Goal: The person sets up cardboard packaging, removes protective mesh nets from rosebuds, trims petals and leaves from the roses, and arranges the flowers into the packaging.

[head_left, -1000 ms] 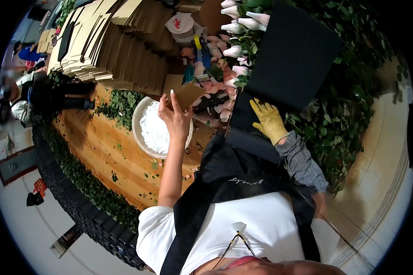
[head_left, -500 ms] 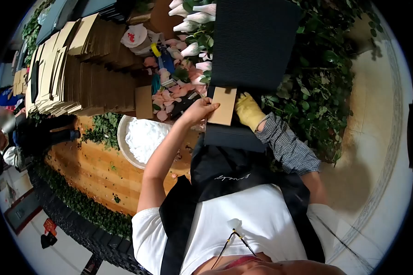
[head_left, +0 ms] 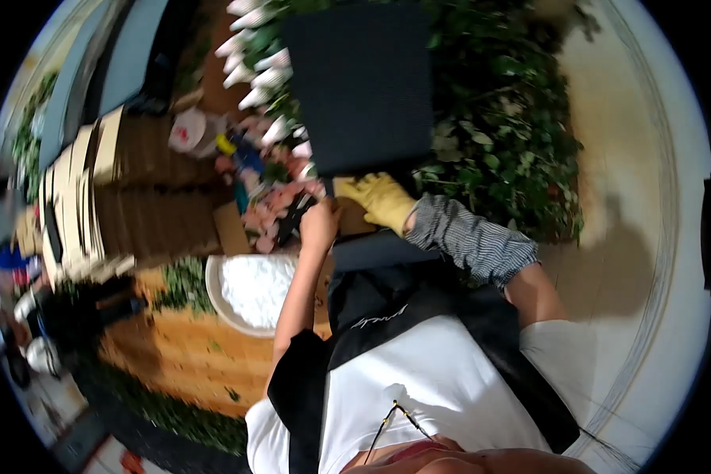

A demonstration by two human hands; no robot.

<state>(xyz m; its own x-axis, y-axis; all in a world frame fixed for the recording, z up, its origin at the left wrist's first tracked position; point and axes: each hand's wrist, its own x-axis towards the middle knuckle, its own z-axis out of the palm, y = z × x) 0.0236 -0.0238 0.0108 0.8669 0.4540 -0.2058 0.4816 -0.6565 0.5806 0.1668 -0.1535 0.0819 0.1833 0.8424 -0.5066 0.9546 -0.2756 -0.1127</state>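
Note:
A small brown cardboard piece [head_left: 355, 220] lies against the dark surface in front of my body. At its left edge is my left hand [head_left: 320, 227], bare, with fingers closed on that edge. My right hand [head_left: 382, 201], in a yellow glove, lies over the upper right of the cardboard with its fingers stretched across it. Beyond both hands rises a black ribbed panel [head_left: 359, 87]. A dark ledge [head_left: 383, 253] sits just below the cardboard, near my apron. The picture is slightly blurred, and the glove hides part of the cardboard.
Stacked cardboard sheets [head_left: 146, 189] stand at left, near pink petals [head_left: 272, 209] and wrapped flower heads [head_left: 249, 59]. A round tub [head_left: 213, 292] holds white material. Leafy stems [head_left: 505, 142] fill the right side. Another person [head_left: 71, 316] is at far left.
My gloved right hand has moved from beside the cardboard onto it, covering its upper right. My left hand stays at its left edge. The view has shifted, moving the panel left in the picture.

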